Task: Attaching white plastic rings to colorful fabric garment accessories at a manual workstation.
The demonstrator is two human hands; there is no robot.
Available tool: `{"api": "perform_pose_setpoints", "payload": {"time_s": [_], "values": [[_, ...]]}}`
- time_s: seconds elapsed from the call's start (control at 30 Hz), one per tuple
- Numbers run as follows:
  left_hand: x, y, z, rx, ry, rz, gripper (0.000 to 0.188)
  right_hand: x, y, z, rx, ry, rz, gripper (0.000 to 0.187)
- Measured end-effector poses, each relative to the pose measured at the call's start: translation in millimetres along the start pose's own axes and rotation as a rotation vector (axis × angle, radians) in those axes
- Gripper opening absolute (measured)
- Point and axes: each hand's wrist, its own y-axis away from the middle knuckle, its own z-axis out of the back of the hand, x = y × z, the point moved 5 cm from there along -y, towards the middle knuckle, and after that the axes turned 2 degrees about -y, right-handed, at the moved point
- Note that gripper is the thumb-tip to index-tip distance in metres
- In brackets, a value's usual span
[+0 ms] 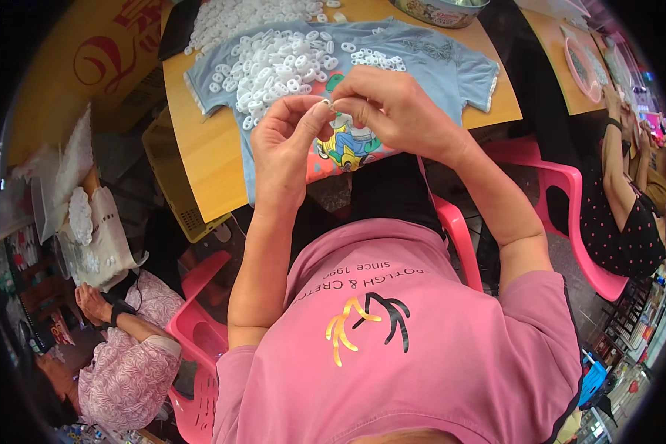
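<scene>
My left hand [287,137] pinches a small white piece [328,106] between thumb and forefinger. My right hand [398,103] meets it there, its thumb and fingertips closed on the same spot; the fingers partly cover the piece, so its exact shape cannot be made out. Both hands are above a light blue T-shirt [440,70] with a cartoon print, spread over the table. Just beyond my left hand a heap of white oval plastic pieces with holes [285,66] lies on the shirt. A smaller group of white pieces [377,59] is beyond my right hand.
The wooden table [200,166] carries more white pieces [233,18] at its far side and a round tin [444,11]. Pink chairs [459,240] stand around. A person in a patterned top [129,377] sits at left; another in a dotted garment [621,229] at right.
</scene>
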Motion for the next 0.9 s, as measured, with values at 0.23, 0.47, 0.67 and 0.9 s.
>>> {"api": "perform_pose_setpoints", "payload": {"time_s": [0.23, 0.47, 0.67, 0.9], "values": [[-4.5, 4.0, -0.4, 0.008, 0.129, 0.044, 0.018, -6.2, 4.4, 6.7, 0.062, -0.399, -0.410, 0.014], [-14.2, 10.1, -5.2, -0.013, -0.025, -0.101, 0.012, -7.6, 11.0, 1.1, 0.054, -0.521, -0.519, 0.018], [-9.5, 15.8, -8.4, -0.044, -0.032, -0.112, 0.010, -5.4, 17.0, -7.2, 0.010, -0.523, -0.494, 0.018], [7.9, 16.2, -6.0, -0.049, -0.010, -0.012, 0.010, -18.7, 32.3, -20.5, -0.035, -0.598, -0.548, 0.019]]}}
